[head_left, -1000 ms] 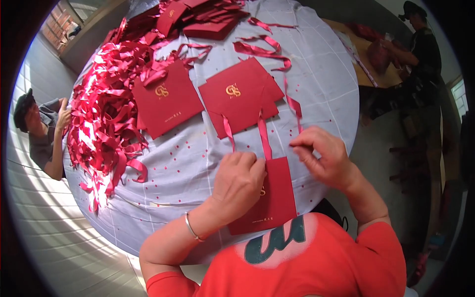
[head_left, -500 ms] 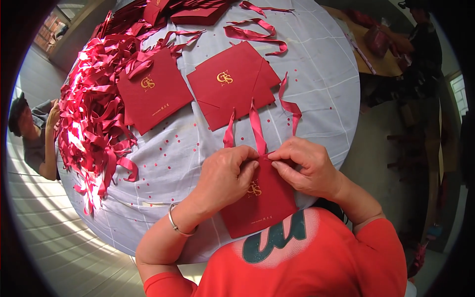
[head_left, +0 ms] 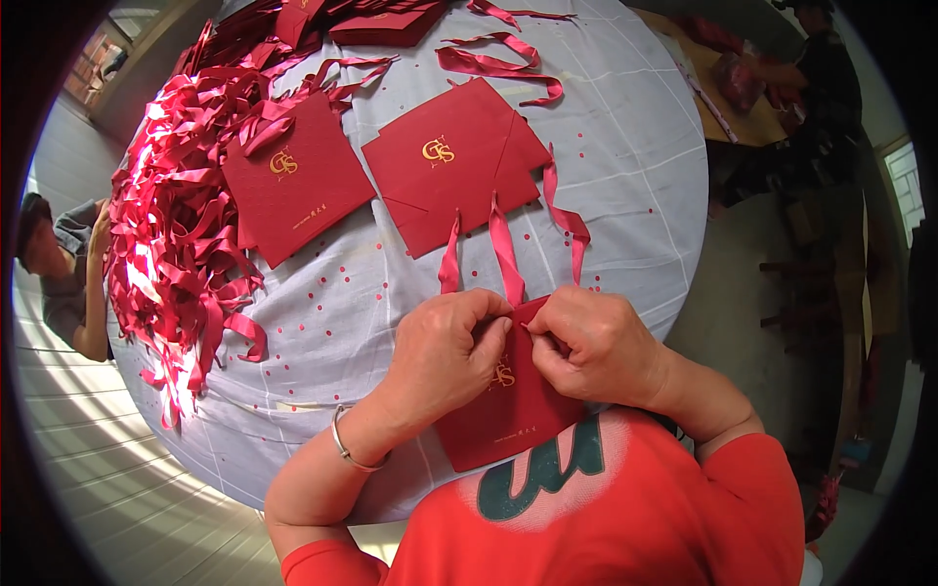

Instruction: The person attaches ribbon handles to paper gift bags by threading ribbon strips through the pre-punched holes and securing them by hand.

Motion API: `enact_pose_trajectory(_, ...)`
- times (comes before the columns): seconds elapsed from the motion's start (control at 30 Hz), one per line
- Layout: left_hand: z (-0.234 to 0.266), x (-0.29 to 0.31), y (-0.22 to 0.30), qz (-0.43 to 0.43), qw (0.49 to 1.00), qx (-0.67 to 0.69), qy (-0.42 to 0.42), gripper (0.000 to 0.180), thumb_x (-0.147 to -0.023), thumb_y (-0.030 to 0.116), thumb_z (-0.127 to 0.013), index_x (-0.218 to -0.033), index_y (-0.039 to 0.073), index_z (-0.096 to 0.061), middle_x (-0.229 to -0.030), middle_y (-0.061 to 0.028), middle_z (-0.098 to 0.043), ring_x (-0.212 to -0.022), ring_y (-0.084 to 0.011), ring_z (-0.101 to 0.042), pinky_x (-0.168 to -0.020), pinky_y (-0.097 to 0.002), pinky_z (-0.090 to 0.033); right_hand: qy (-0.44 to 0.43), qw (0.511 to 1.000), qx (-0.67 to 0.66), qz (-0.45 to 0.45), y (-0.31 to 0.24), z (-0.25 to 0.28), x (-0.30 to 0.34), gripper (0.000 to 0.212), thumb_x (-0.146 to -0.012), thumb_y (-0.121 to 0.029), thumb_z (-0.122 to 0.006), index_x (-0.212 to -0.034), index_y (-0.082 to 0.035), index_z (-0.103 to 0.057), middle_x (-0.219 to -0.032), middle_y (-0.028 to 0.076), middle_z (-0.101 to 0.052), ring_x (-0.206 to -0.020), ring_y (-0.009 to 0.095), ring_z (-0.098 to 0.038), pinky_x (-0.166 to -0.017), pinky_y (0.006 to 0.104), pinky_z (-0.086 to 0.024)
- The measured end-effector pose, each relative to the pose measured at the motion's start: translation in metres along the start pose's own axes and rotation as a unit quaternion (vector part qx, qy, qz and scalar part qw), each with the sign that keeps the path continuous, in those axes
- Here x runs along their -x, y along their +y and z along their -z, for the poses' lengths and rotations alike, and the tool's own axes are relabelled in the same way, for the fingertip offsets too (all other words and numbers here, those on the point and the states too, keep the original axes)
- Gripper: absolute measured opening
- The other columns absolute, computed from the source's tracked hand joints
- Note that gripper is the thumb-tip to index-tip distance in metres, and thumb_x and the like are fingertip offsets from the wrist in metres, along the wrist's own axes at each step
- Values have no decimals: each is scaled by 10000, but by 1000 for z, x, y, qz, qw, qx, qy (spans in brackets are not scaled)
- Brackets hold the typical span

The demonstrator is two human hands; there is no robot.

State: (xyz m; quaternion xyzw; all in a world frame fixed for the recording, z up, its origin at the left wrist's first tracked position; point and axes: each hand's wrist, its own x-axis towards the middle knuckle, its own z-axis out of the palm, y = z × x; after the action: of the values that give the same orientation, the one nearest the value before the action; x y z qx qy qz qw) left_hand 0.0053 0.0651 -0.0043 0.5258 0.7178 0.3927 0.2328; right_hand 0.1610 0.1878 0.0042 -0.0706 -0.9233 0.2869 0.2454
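Observation:
A flat red paper bag (head_left: 503, 430) with a gold emblem lies close to my body, partly on the table's near edge. My left hand (head_left: 445, 347) is closed, thumb and forefinger pinching the bag's top edge. Right beside it my right hand (head_left: 598, 347) is closed in a pinch where a ribbon (head_left: 505, 249) meets that edge; its fingertips seem to grip the ribbon, though the fingers mostly cover it. The ribbon runs away from me across the cloth. Another ribbon strand (head_left: 449, 259) stretches out past my left hand, and a curled ribbon (head_left: 567, 220) lies beyond my right hand.
More flat red bags (head_left: 454, 166) and a stack of them (head_left: 298, 186) lie ahead. A big heap of ribbons (head_left: 176, 215) covers the left of the round, cloth-covered table (head_left: 635, 127). Red dots are scattered about. One person (head_left: 73, 264) sits at left; another (head_left: 826, 78) works at right.
My right hand has turned, its knuckles rolling over and its fingers curling in at the bag's top edge. My left hand keeps its pinch in nearly the same place.

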Motion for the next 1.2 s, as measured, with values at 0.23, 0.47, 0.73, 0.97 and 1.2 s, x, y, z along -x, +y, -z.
enact_pose_trajectory(0.23,1,1,4,-26,1000,-3,12,82,-836,112,-661,-867,37,-673,-778,-160,-671,-764,-359,-656,-652,-455,-503,-73,987,130,-63,-26,-7,-10,83,-735,-62,-637,-780,-40,-571,-736,131,-574,-636,314,-621,-525,389,-518)
enact_pose_trajectory(0.47,4,4,1,-17,1000,1,-15,104,-863,55,-655,-952,3,-660,-845,-189,-683,-793,-358,-675,-679,-391,-523,-27,998,13,-61,-6,-8,-10,104,-706,-17,-692,-754,-29,-600,-731,127,-605,-600,307,-613,-536,386,-505)
enact_pose_trajectory(0.73,5,3,0,-7,999,22,-29,115,-872,70,-633,-963,5,-659,-839,-182,-684,-789,-349,-676,-677,-394,-522,60,998,-6,6,1,-19,5,124,-756,-57,-729,-834,-31,-635,-788,101,-612,-619,270,-620,-545,354,-506)
enact_pose_trajectory(0.97,-1,7,5,-79,996,-12,38,137,-814,138,-699,-876,33,-636,-750,-146,-660,-721,-352,-643,-638,-453,-486,-114,941,-235,-216,3,34,-24,78,-873,-24,-658,-944,1,-679,-862,58,-673,-729,86,-612,-640,253,-494)
enact_pose_trajectory(1.2,-6,11,12,-132,985,-70,84,214,-741,134,-797,-875,65,-644,-731,-85,-652,-674,-296,-630,-611,-389,-473,-290,912,-227,-178,18,40,-60,154,-845,-69,-629,-953,28,-678,-793,115,-694,-713,155,-653,-625,303,-517)
